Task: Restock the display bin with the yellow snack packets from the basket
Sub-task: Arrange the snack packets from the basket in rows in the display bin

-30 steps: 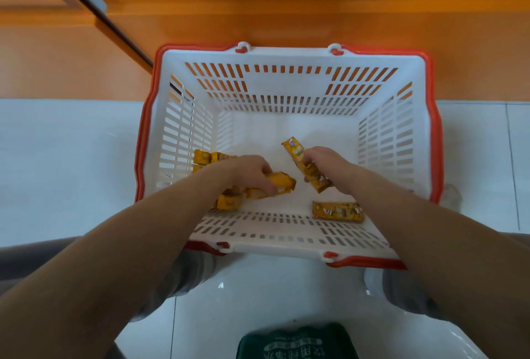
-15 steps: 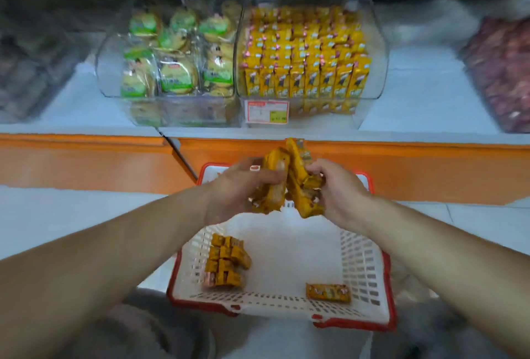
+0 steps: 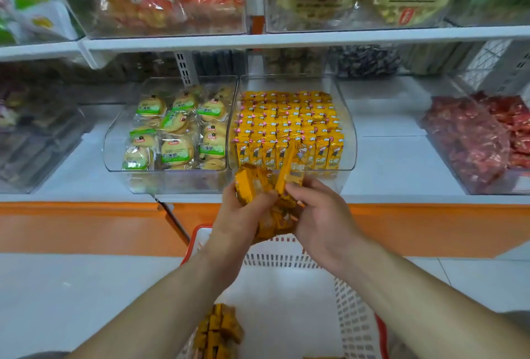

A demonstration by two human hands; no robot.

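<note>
basket: white with red rim [image 3: 355, 327], nearest, on the floor below the arms, bottom centre-right
loose packets: small heap of yellow ones [image 3: 219, 330] in the basket's left part; an orange sliver at the very bottom edge may be one more, too cropped to say
left hand: [image 3: 241, 218] above the basket's far rim, fingers and thumb curled round the left side of the bunch
right hand: [image 3: 321, 215] just right of it, fingertips pinching the same bunch from the right; both hands meet on it
held bundle: several yellow packets [image 3: 266, 186] fanned upward between the hands, in front of the bin's near lip, not yet over it; count unclear
display bin: clear plastic [image 3: 348, 140] on the white shelf [image 3: 395, 169], straight beyond the hands
stocked packets: upright yellow rows [image 3: 286, 126] fill most of the bin; front row stands against the near wall
biscuit bin: clear one with green-labelled packs [image 3: 175, 129], touching the display bin on the left
red snack bin: [image 3: 473, 140] far right, well apart
upper shelf: [image 3: 286, 38] farthest, more clear bins with mixed bags
progress: looks late; bin near full, this bundle not in yet
left to do: place the bundle, then fetch the heap from the basket
</note>
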